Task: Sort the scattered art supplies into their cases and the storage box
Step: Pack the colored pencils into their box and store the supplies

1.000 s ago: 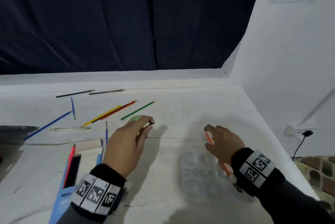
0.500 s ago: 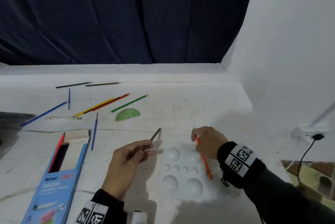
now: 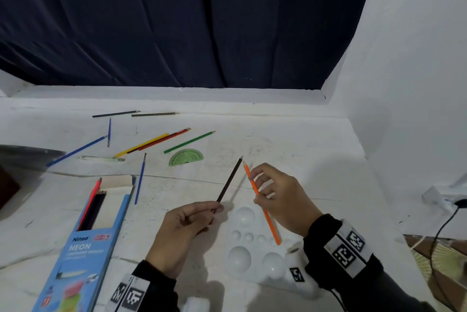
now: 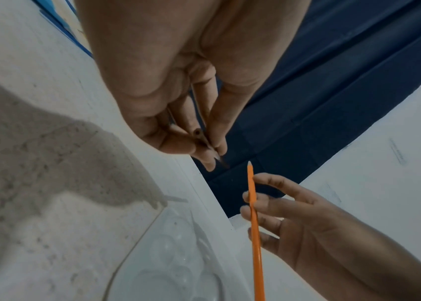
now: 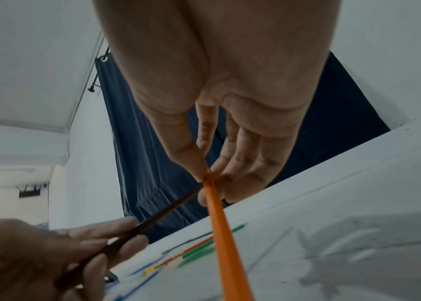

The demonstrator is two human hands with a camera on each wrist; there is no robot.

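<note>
As both hands (image 3: 182, 231) rose, pencils (image 3: 261, 201) seemingly converged.

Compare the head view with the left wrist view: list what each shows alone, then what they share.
Head view only: the blue pencil case, the green protractor and loose pencils on the table.

Left wrist view only: the blunt end of the dark pencil between the left hand's fingers.

Both: the left hand holding the dark pencil, the right hand holding the orange pencil, and the white paint palette.
</note>
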